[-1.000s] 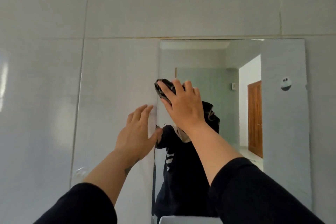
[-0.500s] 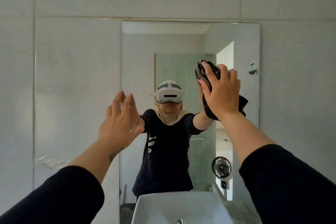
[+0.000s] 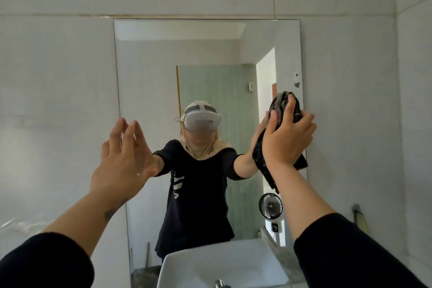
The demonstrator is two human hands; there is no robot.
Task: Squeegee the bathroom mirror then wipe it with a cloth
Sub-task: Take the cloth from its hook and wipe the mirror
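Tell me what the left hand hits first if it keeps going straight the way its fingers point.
Most likely the mirror, near its left edge: the open left hand points forward and up at the glass there. Depth is unclear, so it may already be touching.

Large pale grey wall tiles (image 3: 58, 100), thin grout lines. White basin (image 3: 224, 264) at bottom edge. Soft, even daylight.

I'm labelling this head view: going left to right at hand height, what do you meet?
Tiled wall → left hand, open by the mirror's left edge → mirror → right hand pressing the dark cloth near the mirror's right edge → tiled wall again.
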